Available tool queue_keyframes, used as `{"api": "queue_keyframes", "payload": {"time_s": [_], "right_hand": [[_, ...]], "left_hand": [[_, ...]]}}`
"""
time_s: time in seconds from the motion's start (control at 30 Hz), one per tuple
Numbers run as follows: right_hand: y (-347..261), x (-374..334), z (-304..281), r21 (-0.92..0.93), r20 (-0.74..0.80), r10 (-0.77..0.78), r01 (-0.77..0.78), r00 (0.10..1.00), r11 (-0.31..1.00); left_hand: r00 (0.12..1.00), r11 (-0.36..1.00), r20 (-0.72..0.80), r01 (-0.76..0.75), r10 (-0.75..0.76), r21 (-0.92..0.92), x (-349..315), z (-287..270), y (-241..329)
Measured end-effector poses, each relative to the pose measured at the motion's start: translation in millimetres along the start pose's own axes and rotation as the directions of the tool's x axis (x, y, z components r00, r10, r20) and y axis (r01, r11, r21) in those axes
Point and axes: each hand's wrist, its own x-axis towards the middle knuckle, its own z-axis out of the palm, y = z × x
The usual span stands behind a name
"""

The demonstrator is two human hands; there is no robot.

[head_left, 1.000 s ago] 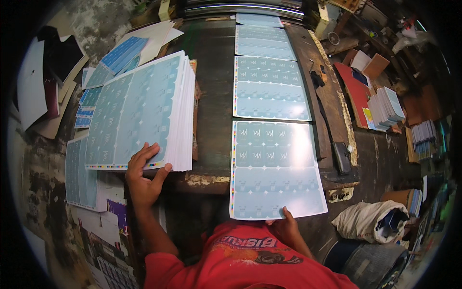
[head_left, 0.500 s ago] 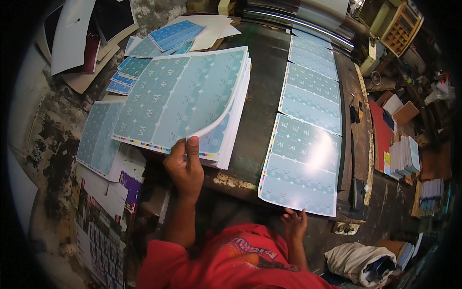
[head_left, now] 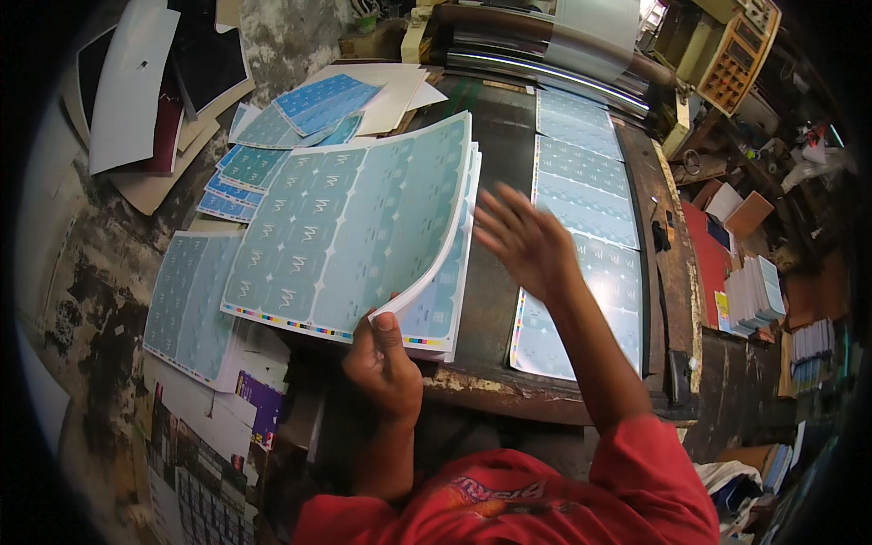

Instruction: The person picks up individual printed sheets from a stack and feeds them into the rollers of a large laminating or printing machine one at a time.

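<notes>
A thick stack of printed teal sheets (head_left: 363, 200) lies on the left of the dark table. My left hand (head_left: 386, 359) pinches the near right corner of the top sheets and holds it bent upward. Beside the stack's right edge, my right hand (head_left: 527, 241) is raised with its fingers stretched out, smeared by motion, and I see nothing in it. Under and behind my right arm, a row of printed sheets (head_left: 581, 168) runs along the table from the rollers (head_left: 536, 68) toward me; my arm hides part of the nearest one.
Another pile of teal sheets (head_left: 186, 304) sits lower at the left. Loose blue prints (head_left: 327, 104) and plain boards lie at the far left. A control panel with buttons (head_left: 740, 50) stands at the far right. Paper bundles (head_left: 758, 295) rest beyond the table's right edge.
My right hand has risen from the near end of the sheet row and moved up and left toward the stack. My left hand keeps its pinch on the corner. The view has shifted slightly.
</notes>
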Motion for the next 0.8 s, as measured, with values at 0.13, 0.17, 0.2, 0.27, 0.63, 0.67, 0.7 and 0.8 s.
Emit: {"api": "queue_keyframes", "payload": {"time_s": [0.13,0.17,0.2,0.27,0.63,0.67,0.7,0.8], "right_hand": [[-21.3,158.8,-18.1,0.049,-0.119,0.332,-0.329,0.936,0.943],[-22.9,179.1,-22.0,-0.091,-0.047,0.287,-0.290,0.957,0.953],[-23.8,186.4,-7.0,-0.325,-0.167,0.233,-0.277,0.958,0.904],[-12.0,171.6,56.9,-0.651,-0.054,0.093,-0.106,0.994,0.752],[-9.2,122.0,19.1,-0.852,0.133,-0.068,0.149,0.989,0.501],[-16.0,96.8,-5.5,-0.854,0.094,-0.148,0.156,0.985,0.497],[-11.4,75.6,-41.8,-0.854,0.052,-0.225,0.160,0.973,0.495],[31.9,-0.3,-151.0,-0.958,-0.057,-0.147,-0.013,0.988,0.287]], "left_hand": [[0.999,0.995,0.025,-0.034,0.032,0.092,-2.7,8.8,-15.6],[0.992,0.979,0.078,-0.113,0.101,0.170,-2.3,7.7,-15.8],[0.979,0.950,0.132,-0.185,0.156,0.251,-0.7,5.5,-13.3],[0.959,0.904,0.162,-0.275,0.233,0.326,2.2,0.9,-11.7],[0.894,0.841,0.356,-0.402,0.273,0.363,2.3,-15.5,-9.2],[0.872,0.833,0.397,-0.432,0.287,0.345,-0.6,-14.7,-6.7],[0.847,0.825,0.441,-0.460,0.297,0.329,-2.8,-14.9,-4.6],[0.781,0.848,0.572,-0.461,0.249,0.260,5.5,-19.2,3.0]]}}
